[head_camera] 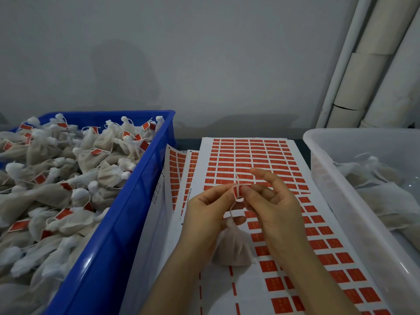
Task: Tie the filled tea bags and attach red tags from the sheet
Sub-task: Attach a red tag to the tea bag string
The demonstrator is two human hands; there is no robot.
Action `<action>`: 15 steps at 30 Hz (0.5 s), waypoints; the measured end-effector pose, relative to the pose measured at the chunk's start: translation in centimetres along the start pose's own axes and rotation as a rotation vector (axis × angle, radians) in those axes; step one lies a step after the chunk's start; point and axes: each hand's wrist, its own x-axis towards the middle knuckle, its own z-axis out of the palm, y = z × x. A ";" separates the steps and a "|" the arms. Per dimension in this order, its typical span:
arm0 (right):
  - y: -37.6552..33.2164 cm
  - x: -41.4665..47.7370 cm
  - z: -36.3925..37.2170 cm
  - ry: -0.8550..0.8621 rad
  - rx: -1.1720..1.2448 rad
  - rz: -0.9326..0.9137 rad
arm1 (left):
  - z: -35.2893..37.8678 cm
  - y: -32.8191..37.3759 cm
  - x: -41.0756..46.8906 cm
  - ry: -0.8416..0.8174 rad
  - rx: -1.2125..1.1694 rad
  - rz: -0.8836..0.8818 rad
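Both hands, left hand (205, 209) and right hand (272, 206), pinch a red tag (238, 191) on the string (233, 206) above a hanging tea bag (233, 247).

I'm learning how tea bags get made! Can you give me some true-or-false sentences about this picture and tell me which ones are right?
1. The blue crate holds tea bags that already have red tags. True.
2. Both hands pinch a red tag on the string. True.
3. The tea bag being worked on lies inside the white tub. False: it hangs below the hands, over the sheet of red tags.
4. The left hand is empty. False: it pinches the tag with the right hand.
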 end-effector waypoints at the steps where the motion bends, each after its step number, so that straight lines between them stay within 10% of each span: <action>1: 0.0 0.0 0.0 0.000 -0.002 -0.002 | 0.0 0.0 0.0 0.000 -0.002 -0.002; 15: 0.3 -0.1 0.0 0.017 0.022 0.000 | 0.0 0.0 -0.1 -0.035 -0.001 -0.006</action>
